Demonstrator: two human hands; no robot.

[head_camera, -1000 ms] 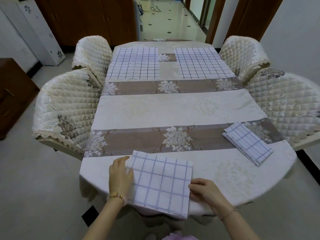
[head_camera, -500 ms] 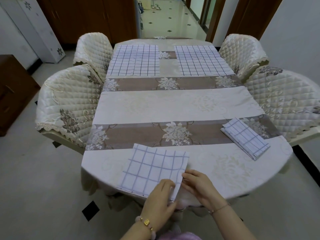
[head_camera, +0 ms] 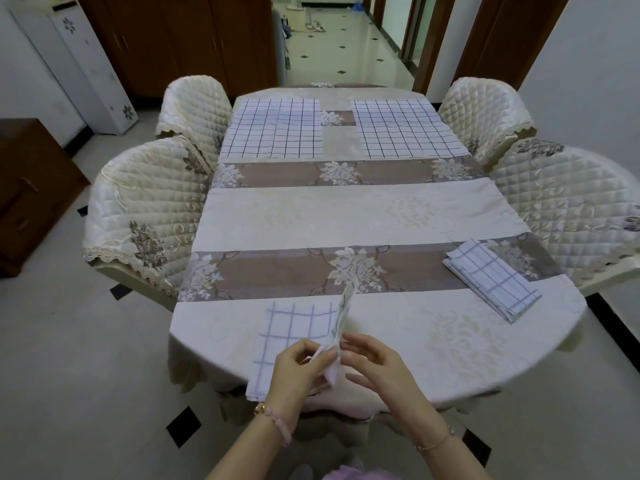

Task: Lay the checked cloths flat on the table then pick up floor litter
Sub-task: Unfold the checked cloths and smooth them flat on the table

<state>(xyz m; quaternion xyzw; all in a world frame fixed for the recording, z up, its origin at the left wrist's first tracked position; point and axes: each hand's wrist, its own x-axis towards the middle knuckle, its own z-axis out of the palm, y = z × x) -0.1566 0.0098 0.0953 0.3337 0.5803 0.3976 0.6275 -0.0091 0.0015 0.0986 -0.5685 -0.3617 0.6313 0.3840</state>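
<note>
1. Checked cloths, four in all, lie on a long table [head_camera: 346, 216] under a cream and taupe flowered cover. That cover hangs loose over the rounded near edge, so in my judgement a hard tug on any cloth could ruck it or drag it along.
2. At the far end the far-left cloth [head_camera: 273, 128] and the far-right cloth [head_camera: 405, 128] lie spread flat side by side with a gap between them. Both are white with a thin dark grid, and both look finished and at little risk.
3. At the near edge, just left of centre, the near cloth [head_camera: 294, 327] is white with a pale blue grid and only partly opened. One flap stands up on edge along its right side, and its near corner hangs over the rim. If that flap is thrown over carelessly, the overhang could pull the whole piece off the table, or it could land creased and askew.
4. Near the right rim the folded cloth [head_camera: 491, 280] lies at an angle, a thick layered packet not yet opened. A swinging arm could knock it over the side.
5. The left hand [head_camera: 298, 368] pinches the raised flap's near corner with curled fingers. The right hand [head_camera: 377, 365] is just beside the flap with its fingers loosely bent, and I cannot tell whether it has a hold. With one grip only, the flap may twist
</note>
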